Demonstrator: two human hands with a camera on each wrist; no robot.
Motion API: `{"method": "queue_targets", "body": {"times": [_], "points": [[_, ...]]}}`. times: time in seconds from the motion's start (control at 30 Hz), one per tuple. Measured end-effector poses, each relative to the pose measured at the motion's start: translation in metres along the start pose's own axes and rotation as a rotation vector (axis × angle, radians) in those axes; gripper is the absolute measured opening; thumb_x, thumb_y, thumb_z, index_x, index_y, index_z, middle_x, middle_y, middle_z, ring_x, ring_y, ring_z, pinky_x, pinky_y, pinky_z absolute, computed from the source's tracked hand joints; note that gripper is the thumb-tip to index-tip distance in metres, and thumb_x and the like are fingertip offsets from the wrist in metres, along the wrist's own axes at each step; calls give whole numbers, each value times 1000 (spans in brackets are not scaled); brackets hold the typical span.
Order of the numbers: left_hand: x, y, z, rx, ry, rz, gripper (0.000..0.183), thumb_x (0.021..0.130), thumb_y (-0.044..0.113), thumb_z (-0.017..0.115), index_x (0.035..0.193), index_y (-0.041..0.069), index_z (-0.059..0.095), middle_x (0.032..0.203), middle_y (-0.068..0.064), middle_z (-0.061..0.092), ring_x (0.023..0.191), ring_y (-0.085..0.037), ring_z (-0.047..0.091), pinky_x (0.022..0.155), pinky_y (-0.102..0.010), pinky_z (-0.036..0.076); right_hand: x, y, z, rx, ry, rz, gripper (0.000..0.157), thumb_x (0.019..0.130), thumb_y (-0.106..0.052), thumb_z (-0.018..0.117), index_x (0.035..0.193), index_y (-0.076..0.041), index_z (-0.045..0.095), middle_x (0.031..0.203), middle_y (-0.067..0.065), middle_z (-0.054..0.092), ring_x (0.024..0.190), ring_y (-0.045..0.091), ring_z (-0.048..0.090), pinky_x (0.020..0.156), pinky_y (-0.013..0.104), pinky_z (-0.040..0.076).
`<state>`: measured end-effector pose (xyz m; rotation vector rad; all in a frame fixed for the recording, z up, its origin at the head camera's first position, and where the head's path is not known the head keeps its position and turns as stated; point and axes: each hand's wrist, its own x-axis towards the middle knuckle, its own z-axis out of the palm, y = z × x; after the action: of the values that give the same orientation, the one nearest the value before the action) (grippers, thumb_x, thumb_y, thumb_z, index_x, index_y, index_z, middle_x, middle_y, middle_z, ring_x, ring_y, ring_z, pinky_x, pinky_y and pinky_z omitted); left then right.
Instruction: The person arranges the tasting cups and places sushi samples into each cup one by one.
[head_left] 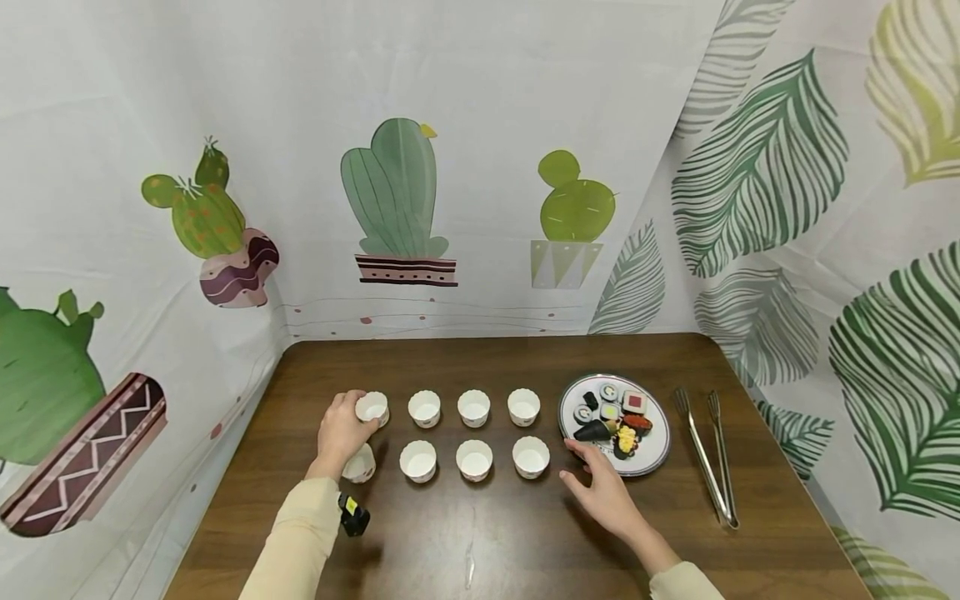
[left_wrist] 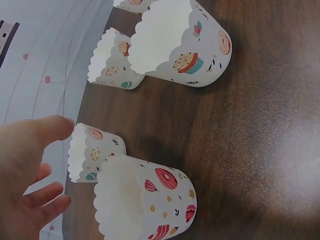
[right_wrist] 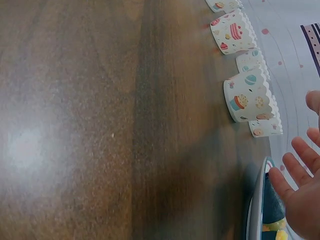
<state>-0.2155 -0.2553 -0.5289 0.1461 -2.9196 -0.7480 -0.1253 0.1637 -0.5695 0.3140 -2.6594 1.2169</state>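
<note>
Your left sleeve [head_left: 296,542] lies nearest the lens, reaching over the table [head_left: 420,550] to the back-left cup [head_left: 373,408]. That cup stands upright at the end of its row, with the front-left cup [head_left: 360,465] just on your side of it. Your left hand [head_left: 341,427] brackets the back-left cup, thumb toward you and the other fingers beyond, loosely spread; whether any of them touches the wall, you cannot tell from here.

The wall looks thin and papery, so use light, even pressure, and set your fingers below the scalloped rim to avoid creasing it. If you nudge the cup, slide it flat, squaring it with the next cup [head_left: 424,408] and leaving a similar gap. Watch your thumb and wrist: they pass close to the front-left cup and could catch it. Part your fingers evenly before lifting, or the light cup may tip.

Your right hand [head_left: 603,492] is spread and holds nothing, by the plate [head_left: 651,452]; contact is unclear. Best give the sushi [head_left: 633,403] and the front-right cup [head_left: 531,457] room. The tongs [head_left: 706,463] lie right of the plate, well apart from your left hand.
</note>
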Motion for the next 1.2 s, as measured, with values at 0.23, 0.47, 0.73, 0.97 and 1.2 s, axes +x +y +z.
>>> {"method": "queue_targets", "body": {"times": [0.23,0.47,0.73,0.97,1.2], "points": [[4,-2,5,-12,-7,-14,62,72,26,74,125,5,49,125,-22,47,111,-44,48,87,-55,40,-3,3,-10,-31,21,16,53,76,-13,73,124,-6,52,121,6,57,110,22,53,87,41,45],[6,-3,10,-14,-22,-52,65,72,28,73,127,5,46,128,-22,44,113,-44,47,89,-55,39,-6,7,-21,-51,33,30,55,75,-13,73,125,-9,51,122,7,56,113,24,51,92,40,36],[7,-3,13,-32,-29,-66,69,73,29,73,130,5,43,129,-24,43,112,-44,47,88,-55,40,-8,20,-33,-91,136,-6,52,76,-9,72,124,-4,52,116,11,58,107,26,52,88,28,34],[7,-5,18,-27,-30,-73,70,74,28,71,133,6,40,131,-24,41,111,-46,46,84,-58,41,-11,33,-48,-112,210,3,54,74,-5,73,123,2,51,115,16,58,106,26,51,84,22,35],[10,-4,20,-28,-36,-75,75,74,27,72,136,6,36,133,-23,39,115,-45,44,88,-57,39,-17,46,-66,-169,248,107,56,76,-9,70,126,3,48,116,24,53,107,40,47,87,47,33]]}}
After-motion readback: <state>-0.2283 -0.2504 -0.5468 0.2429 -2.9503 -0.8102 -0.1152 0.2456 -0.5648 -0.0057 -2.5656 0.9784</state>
